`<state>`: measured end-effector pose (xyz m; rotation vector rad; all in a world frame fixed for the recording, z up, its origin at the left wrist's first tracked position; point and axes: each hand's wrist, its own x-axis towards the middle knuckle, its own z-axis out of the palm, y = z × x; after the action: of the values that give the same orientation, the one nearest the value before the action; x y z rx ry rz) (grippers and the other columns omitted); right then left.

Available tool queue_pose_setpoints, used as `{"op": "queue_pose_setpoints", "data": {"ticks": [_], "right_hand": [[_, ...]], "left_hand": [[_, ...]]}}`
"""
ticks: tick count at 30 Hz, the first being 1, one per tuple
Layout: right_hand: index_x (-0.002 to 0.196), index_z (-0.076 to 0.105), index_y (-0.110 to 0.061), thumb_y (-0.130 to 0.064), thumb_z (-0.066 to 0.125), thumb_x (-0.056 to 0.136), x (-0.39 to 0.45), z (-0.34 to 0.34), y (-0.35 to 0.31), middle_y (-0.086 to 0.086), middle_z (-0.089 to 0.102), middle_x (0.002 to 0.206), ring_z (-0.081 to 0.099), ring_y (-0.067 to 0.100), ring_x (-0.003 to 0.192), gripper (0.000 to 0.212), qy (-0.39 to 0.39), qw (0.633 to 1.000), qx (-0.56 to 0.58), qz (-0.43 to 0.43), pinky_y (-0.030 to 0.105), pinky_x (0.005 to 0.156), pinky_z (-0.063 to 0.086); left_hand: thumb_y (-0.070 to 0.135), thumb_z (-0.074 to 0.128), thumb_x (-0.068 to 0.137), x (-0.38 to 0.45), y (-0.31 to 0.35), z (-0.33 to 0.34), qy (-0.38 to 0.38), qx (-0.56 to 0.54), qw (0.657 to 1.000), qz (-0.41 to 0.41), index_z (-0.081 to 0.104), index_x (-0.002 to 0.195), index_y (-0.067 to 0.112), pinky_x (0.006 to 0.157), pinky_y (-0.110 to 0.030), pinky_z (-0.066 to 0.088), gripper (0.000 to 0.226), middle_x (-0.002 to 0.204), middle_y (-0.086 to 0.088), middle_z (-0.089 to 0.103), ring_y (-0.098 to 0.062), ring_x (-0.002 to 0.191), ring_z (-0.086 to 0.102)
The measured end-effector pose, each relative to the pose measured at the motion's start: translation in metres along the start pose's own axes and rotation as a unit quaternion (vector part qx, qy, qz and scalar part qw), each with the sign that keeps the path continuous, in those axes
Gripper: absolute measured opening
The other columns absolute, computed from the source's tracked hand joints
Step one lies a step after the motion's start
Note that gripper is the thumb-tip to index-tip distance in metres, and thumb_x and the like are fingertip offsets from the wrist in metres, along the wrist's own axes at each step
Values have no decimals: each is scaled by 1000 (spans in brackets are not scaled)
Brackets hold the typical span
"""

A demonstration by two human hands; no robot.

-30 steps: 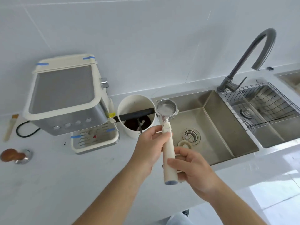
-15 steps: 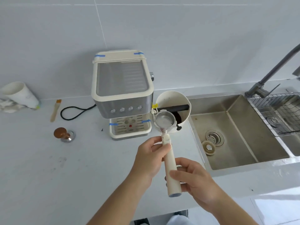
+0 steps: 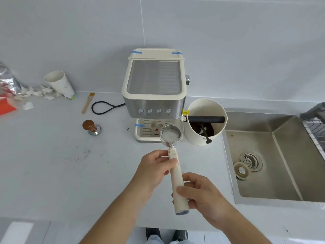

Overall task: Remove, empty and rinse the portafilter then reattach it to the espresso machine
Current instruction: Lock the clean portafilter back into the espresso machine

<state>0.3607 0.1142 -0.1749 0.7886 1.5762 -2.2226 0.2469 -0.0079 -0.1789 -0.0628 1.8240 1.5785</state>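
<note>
Grey countertop [image 3: 52,173] bears espresso machine [image 3: 154,95], knock box [image 3: 204,121], tamper [image 3: 91,127], brush [image 3: 87,103], paper cup [image 3: 59,84].

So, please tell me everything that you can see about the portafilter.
The portafilter has a round metal basket head and a long cream handle with a bluish end cap. The basket looks empty and clean, open side up. It is held in the air, level, head pointing at the espresso machine, just in front of its drip tray. The left hand pinches the handle near the neck; the right hand grips it near the end.
</note>
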Motion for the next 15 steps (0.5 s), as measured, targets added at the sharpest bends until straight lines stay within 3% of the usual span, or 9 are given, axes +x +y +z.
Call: {"op": "queue_pose_setpoints", "data": {"ticks": [5,11,15], "right_hand": [[105,68,-2,-14,70,72,6,-2,1,22,72,89,68,29,78,36,-24,999,-33,17,42,73,57],[108,67,-3,-13,71,71,17,12,0,17,76,91,71,25,78,39,-35,998,-29,33,35,68,58],[107,68,-4,-16,73,71,28,28,3,17,74,90,70,24,79,38,-15,999,-26,25,33,69,57]], "left_hand": [[14,75,82,-1,-5,-7,12,-9,1000,-11,72,102,15,76,-26,50,21,93,0,79,-13,83,69],[9,74,82,6,-11,-23,19,-10,1000,-8,71,104,11,92,-37,56,22,95,-5,79,-24,97,72],[7,74,82,14,-10,-39,-8,4,1000,-8,71,104,10,90,-36,58,23,93,-6,79,-22,93,73]]}}
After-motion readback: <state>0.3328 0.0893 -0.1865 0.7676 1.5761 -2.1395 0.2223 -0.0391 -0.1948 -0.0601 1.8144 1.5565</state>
